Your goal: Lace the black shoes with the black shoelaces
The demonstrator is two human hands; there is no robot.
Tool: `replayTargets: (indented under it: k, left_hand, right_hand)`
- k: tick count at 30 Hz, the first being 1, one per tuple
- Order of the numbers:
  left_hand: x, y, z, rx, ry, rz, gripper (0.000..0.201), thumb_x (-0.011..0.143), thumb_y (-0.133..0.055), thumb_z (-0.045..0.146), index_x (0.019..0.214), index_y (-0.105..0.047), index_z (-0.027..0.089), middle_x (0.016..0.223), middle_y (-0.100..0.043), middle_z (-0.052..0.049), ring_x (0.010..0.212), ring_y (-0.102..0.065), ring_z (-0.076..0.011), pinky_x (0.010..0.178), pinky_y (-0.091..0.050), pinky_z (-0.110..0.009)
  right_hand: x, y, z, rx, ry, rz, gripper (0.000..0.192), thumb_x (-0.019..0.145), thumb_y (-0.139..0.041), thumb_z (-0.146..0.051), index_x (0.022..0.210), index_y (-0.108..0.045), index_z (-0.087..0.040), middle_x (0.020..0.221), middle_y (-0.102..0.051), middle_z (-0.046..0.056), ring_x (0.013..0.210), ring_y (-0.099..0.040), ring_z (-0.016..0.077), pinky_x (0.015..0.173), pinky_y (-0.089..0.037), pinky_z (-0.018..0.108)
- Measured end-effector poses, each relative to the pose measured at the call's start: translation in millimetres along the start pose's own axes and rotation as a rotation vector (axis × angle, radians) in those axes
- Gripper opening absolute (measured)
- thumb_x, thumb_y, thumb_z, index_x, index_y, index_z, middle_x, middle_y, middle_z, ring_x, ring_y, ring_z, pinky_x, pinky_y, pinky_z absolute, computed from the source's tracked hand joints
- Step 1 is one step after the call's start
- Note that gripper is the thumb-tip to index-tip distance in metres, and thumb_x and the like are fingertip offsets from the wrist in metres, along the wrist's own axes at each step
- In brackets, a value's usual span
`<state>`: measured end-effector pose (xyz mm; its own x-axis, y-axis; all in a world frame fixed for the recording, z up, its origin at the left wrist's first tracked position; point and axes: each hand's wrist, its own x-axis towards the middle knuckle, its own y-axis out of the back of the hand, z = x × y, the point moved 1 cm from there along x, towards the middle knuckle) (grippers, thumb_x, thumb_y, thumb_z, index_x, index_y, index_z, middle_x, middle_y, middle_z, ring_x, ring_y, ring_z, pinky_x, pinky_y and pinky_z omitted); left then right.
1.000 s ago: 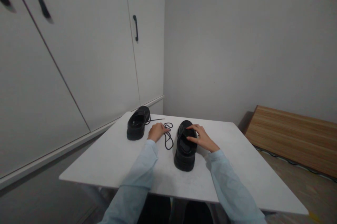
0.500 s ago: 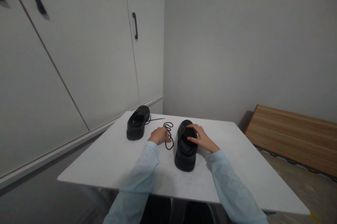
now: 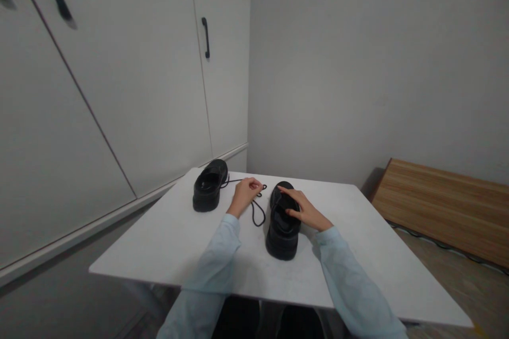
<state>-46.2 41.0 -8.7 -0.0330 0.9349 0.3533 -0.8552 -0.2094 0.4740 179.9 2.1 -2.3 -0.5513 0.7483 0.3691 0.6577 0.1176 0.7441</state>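
At the far left stands a white cupboard (image 3: 119,74), its dark door handle (image 3: 205,37) upright, beside the white table (image 3: 167,238) at which you sit. On the table's far left corner rests a black shoe (image 3: 210,185), heel toward you, opening upward, a thin lace trailing from its toe end toward the middle. Just right of it your left hand (image 3: 245,194) is lifted off the tabletop, fingers pinched around a loose black shoelace (image 3: 257,214), which hangs from your fingertips in a loop down to the table between the two shoes. Next comes the second black shoe (image 3: 283,225), upright near the table's centre, toe pointing away from you. Your right hand (image 3: 304,210) lies flat on its upper, fingers spread over the tongue area, steadying rather than gripping it. Both arms wear pale blue sleeves. At the far right, a wooden board (image 3: 445,206) lies on the floor against the grey wall.
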Motion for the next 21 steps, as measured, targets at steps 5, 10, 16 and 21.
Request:
replayTargets:
  k: [5, 10, 16, 21]
  left_hand:
    - [1, -5.3, 5, -0.568, 0.042, 0.047, 0.014, 0.070, -0.054, 0.023, 0.062, -0.044, 0.017, 0.096, -0.069, -0.009, 0.084, -0.065, -0.0144, 0.077, -0.049, -0.027]
    - [-1, -9.9, 7, -0.647, 0.058, 0.016, 0.014, 0.072, -0.055, 0.025, 0.068, -0.043, 0.018, 0.077, -0.070, -0.006, 0.077, -0.066, -0.0131, 0.077, -0.050, -0.028]
    - [-6, -22.0, 7, -0.545, 0.081, -0.047, 0.021, 0.071, -0.063, 0.031, 0.080, -0.051, 0.017, 0.065, -0.065, -0.001, 0.063, -0.065, -0.0132, 0.064, -0.052, -0.026]
    - [-9, -25.2, 7, -0.290, 0.037, -0.090, 0.016, 0.076, -0.058, 0.028, 0.083, -0.063, 0.015, 0.073, -0.067, -0.005, 0.064, -0.063, -0.0128, 0.058, -0.050, -0.022]
  right_hand:
    - [2, 2, -2, -0.019, -0.022, -0.036, 0.057, 0.079, -0.058, -0.036, 0.134, -0.045, -0.025, 0.129, -0.053, 0.007, 0.118, -0.044, 0.0285, 0.103, -0.031, 0.046]
    - [2, 3, -4, 0.003, -0.043, -0.065, 0.055, 0.076, -0.057, -0.028, 0.130, -0.047, -0.023, 0.130, -0.052, 0.008, 0.120, -0.043, 0.0283, 0.103, -0.031, 0.045]
    - [6, -1, -4, 0.001, -0.144, -0.065, 0.072, 0.068, -0.057, -0.015, 0.136, -0.034, -0.018, 0.121, -0.057, 0.010, 0.116, -0.046, 0.0277, 0.101, -0.033, 0.044]
    - [8, -1, -8, -0.012, -0.190, -0.065, 0.068, 0.067, -0.057, -0.014, 0.131, -0.037, -0.016, 0.119, -0.057, 0.011, 0.115, -0.046, 0.0271, 0.100, -0.034, 0.042]
